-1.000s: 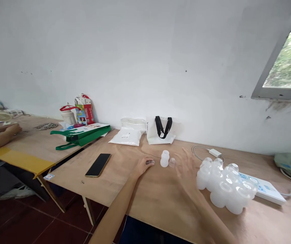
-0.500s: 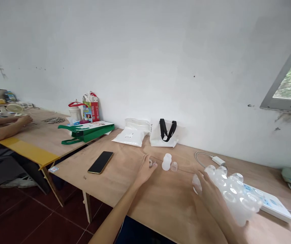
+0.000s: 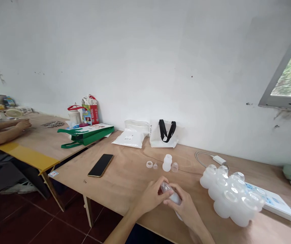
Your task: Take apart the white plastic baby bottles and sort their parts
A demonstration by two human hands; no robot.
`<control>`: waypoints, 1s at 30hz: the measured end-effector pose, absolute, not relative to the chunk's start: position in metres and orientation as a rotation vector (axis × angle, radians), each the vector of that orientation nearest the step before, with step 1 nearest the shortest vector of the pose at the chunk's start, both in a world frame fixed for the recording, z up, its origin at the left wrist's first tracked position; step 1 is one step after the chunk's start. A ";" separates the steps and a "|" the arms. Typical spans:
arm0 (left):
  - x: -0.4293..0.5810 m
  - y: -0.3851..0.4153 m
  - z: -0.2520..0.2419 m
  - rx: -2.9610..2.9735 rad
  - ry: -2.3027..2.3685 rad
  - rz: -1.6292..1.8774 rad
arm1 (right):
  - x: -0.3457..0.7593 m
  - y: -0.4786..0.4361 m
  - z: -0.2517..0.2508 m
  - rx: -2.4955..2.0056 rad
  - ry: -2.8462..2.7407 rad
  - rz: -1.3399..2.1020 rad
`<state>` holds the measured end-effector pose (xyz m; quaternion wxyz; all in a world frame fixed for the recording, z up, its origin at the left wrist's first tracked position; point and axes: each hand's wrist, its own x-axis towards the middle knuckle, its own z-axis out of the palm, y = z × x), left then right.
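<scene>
A small translucent bottle (image 3: 170,192) is shown at the front edge of the wooden table (image 3: 125,183), tilted on its side between both hands. Whether it touches the board cannot be told. The left hand (image 3: 150,198) is pinched on its upper end with thumb and fingertips. The right hand (image 3: 186,208) is closed round its lower body.

Behind the hands, 1 upright bottle (image 3: 167,162) is seen. A clear cap (image 3: 174,166) lies just beside it on the right, and a ring (image 3: 149,164) and a small clear piece (image 3: 155,165) lie on its left. To the right, a cluster of bottles (image 3: 230,196) is packed together, next to a flat white box (image 3: 272,203). A charger (image 3: 218,159) with its cable is placed behind the cluster.

A black phone (image 3: 101,165) lies well to the left. A white pouch (image 3: 130,137) and a white bag (image 3: 164,139) with black handles are set by the wall. On the neighbouring table, a green bag (image 3: 86,132) and a co-worker's hand (image 3: 23,124) are visible.
</scene>
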<state>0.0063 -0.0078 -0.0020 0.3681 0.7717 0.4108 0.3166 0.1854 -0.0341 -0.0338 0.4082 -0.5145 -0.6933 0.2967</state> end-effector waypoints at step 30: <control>-0.008 -0.006 0.025 1.399 0.806 1.200 | 0.162 -0.055 -0.013 -1.431 -1.650 0.601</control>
